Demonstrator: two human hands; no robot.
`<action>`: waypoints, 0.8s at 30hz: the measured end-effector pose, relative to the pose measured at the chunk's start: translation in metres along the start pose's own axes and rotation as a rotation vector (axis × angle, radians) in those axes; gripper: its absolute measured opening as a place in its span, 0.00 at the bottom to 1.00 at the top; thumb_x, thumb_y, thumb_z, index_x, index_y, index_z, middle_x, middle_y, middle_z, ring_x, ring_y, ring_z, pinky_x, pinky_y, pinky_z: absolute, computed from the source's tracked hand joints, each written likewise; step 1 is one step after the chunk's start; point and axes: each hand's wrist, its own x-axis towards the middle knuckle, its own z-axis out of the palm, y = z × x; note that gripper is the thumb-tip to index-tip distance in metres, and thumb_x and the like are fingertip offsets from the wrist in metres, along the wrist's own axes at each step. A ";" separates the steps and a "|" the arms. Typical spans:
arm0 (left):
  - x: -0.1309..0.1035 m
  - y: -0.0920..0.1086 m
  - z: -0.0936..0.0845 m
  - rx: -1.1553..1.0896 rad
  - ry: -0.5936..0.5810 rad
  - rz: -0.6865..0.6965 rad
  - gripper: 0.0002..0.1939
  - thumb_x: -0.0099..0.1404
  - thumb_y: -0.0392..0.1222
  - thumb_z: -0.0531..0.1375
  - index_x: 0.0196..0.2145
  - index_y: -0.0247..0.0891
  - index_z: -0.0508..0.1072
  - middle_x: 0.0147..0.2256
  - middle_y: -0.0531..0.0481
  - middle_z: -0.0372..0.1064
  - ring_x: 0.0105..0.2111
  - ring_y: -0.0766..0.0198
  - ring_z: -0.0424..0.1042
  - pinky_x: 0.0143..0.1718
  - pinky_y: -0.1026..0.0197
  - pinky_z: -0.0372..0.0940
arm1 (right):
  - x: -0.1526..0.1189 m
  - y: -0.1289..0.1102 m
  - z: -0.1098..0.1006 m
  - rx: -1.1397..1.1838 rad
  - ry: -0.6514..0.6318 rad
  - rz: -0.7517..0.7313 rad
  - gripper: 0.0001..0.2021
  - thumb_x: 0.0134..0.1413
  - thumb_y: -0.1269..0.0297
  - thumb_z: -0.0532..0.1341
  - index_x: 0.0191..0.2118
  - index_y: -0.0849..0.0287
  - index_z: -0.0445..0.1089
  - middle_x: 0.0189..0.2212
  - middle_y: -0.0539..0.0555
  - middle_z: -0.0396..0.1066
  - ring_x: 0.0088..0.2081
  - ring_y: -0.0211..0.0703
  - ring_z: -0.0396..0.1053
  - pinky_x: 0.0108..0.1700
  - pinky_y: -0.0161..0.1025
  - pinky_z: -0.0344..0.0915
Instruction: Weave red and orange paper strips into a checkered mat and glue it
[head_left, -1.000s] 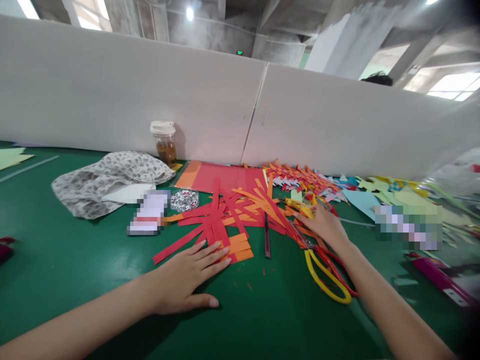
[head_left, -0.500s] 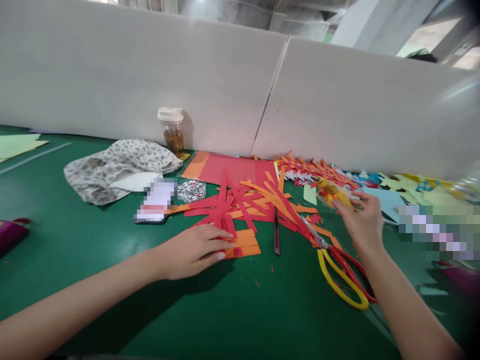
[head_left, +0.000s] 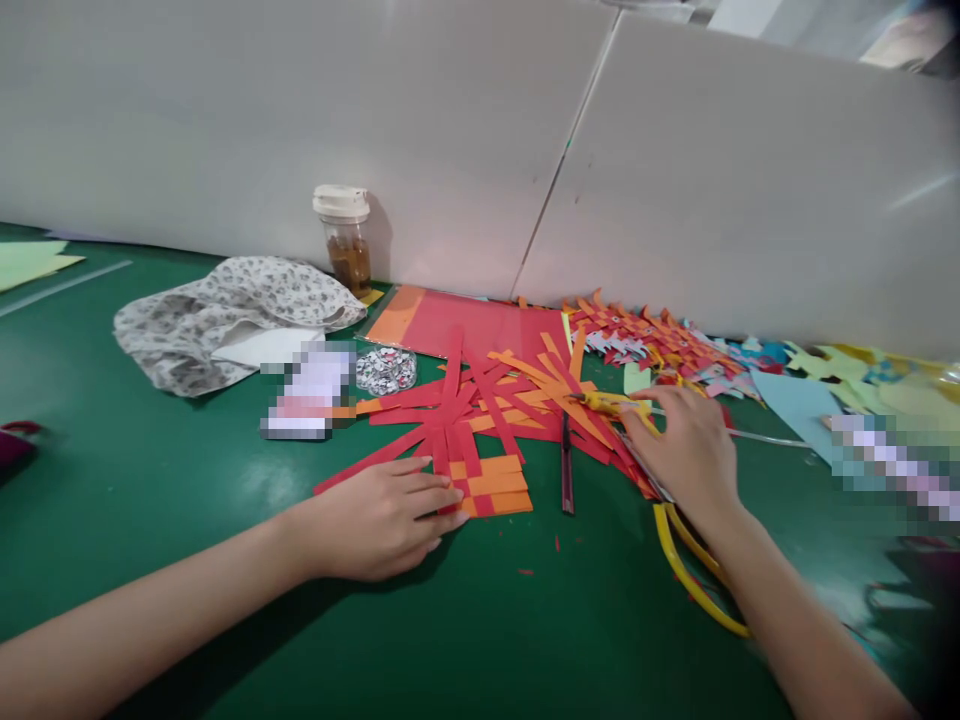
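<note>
My left hand (head_left: 390, 515) lies with its fingers stretched flat on a small weave of orange and red paper strips (head_left: 499, 480), pressing its left side to the table. My right hand (head_left: 690, 455) is wrapped round a yellow glue gun (head_left: 611, 402); its dark nozzle points left over the loose strips, and a clear glue stick (head_left: 772, 438) trails out behind. Beneath my right forearm are scissors (head_left: 694, 590) with yellow handles, partly covered. A dark pen-like craft knife (head_left: 568, 470) lies between my hands. Loose red and orange strips (head_left: 450, 405) are heaped behind the weave.
A lidded cup (head_left: 347, 240) of brown drink stands by the white partition (head_left: 262, 120). Near it lie a patterned cloth (head_left: 232, 300), a blurred phone (head_left: 307, 395) and a round container of googly eyes (head_left: 385, 371). Woven paper pieces (head_left: 652, 335) are piled at the back right of the green table (head_left: 450, 640).
My right hand has brought the glue gun left and forward, over the strips and scissors. My left hand stays on the weave. The view has tilted down a little.
</note>
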 end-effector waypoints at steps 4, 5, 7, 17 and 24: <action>-0.004 -0.001 0.004 -0.017 0.002 0.007 0.19 0.67 0.42 0.49 0.53 0.36 0.66 0.50 0.44 0.70 0.49 0.56 0.69 0.49 0.54 0.62 | -0.008 -0.065 -0.017 0.329 -0.123 -0.291 0.06 0.57 0.64 0.55 0.34 0.57 0.69 0.35 0.55 0.71 0.41 0.47 0.67 0.46 0.44 0.62; -0.005 -0.001 0.004 -0.032 0.004 0.003 0.19 0.67 0.42 0.49 0.54 0.36 0.65 0.50 0.44 0.70 0.50 0.55 0.68 0.49 0.54 0.62 | -0.012 -0.082 -0.019 0.390 -0.207 -0.343 0.05 0.57 0.65 0.55 0.34 0.56 0.68 0.34 0.54 0.71 0.40 0.46 0.67 0.45 0.42 0.63; -0.005 -0.002 0.003 -0.088 -0.001 -0.010 0.20 0.67 0.43 0.49 0.55 0.36 0.64 0.51 0.44 0.69 0.51 0.55 0.68 0.51 0.54 0.61 | -0.019 -0.110 -0.018 0.489 -0.348 -0.393 0.05 0.58 0.65 0.56 0.33 0.57 0.67 0.32 0.53 0.70 0.38 0.44 0.67 0.42 0.41 0.63; -0.003 -0.011 -0.003 -0.301 -0.024 -0.027 0.20 0.67 0.42 0.49 0.55 0.35 0.64 0.54 0.45 0.66 0.55 0.56 0.63 0.56 0.51 0.58 | 0.012 -0.141 0.022 0.502 -0.500 -0.209 0.13 0.57 0.56 0.56 0.42 0.59 0.66 0.39 0.57 0.68 0.44 0.48 0.66 0.45 0.45 0.63; -0.004 -0.015 -0.002 -0.350 -0.033 -0.003 0.21 0.67 0.43 0.49 0.55 0.33 0.65 0.55 0.43 0.65 0.56 0.54 0.62 0.56 0.50 0.58 | 0.035 -0.144 0.023 0.450 -0.772 -0.282 0.08 0.48 0.58 0.62 0.28 0.57 0.67 0.31 0.53 0.71 0.37 0.45 0.67 0.37 0.40 0.62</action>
